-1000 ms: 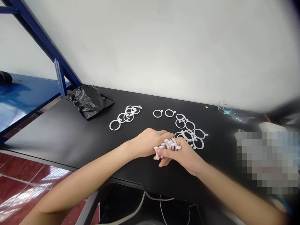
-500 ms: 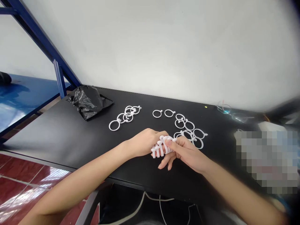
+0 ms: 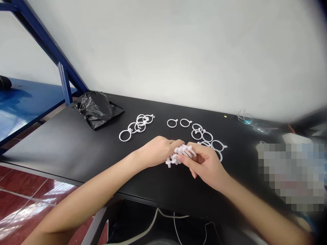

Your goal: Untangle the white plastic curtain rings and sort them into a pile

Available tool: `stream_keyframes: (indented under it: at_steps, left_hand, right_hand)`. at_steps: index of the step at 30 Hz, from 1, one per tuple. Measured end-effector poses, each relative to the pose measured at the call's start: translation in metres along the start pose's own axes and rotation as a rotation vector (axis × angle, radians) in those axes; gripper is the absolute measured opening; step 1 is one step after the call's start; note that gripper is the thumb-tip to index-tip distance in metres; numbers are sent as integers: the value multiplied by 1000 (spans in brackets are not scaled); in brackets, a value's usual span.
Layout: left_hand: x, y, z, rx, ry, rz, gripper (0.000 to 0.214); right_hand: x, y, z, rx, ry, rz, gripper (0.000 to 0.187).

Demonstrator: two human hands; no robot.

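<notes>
White curtain rings [image 3: 186, 150], several in a bunch, are gathered between my two hands above the front of the black table. My left hand [image 3: 161, 149] is closed around the bunch from the left, its fingertips partly covered by the rings. From the other side, my right hand [image 3: 208, 166] grips the same bunch, thumb lying across the front. Small round eyelets stick out along the held rings. Behind my right hand lies a loose cluster of rings [image 3: 218, 140], partly hidden by it. Two single rings [image 3: 172, 127] lie farther back.
Another cluster of white rings [image 3: 125, 141] rests left of my hands. A crumpled black plastic bag [image 3: 95, 109] lies at the back left, beside a blue metal frame [image 3: 65, 83]. Clear glasses [image 3: 260, 128] and a blurred-out item [image 3: 291, 173] are at the right. Cables [image 3: 155, 221] hang below the table edge.
My right hand's fingers have drawn in around the bunch, and the held rings have turned and bunched closer together. The rings on the table stay in place.
</notes>
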State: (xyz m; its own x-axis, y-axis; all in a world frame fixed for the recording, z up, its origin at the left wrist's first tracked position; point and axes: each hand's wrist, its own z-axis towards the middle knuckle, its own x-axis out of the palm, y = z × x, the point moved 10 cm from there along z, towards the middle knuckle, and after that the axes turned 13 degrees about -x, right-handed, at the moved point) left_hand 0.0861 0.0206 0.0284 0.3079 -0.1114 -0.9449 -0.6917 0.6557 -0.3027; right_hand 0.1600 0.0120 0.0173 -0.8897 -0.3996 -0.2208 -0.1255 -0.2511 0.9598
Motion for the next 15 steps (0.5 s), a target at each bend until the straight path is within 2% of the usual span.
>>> stream_keyframes:
  at_steps: [2, 4, 7, 11, 15]
  left_hand:
    - [1, -2, 0, 15, 7, 12, 12]
    - [3, -4, 0, 28, 31, 16, 11]
    - [3, -3, 0, 16, 68, -20, 12]
    - [-3, 1, 0, -20, 78, -218, 10]
    - [-4, -1, -2, 15, 72, -425, 10]
  right_hand:
    - [2, -4, 0, 49, 36, 9, 34]
    - [9, -8, 0, 99, 127, 64, 39]
    - [18, -6, 0, 101, 207, 171, 43]
    - [18, 1, 0, 30, 141, 204, 45]
    - [20, 11, -4, -89, 109, 143, 45]
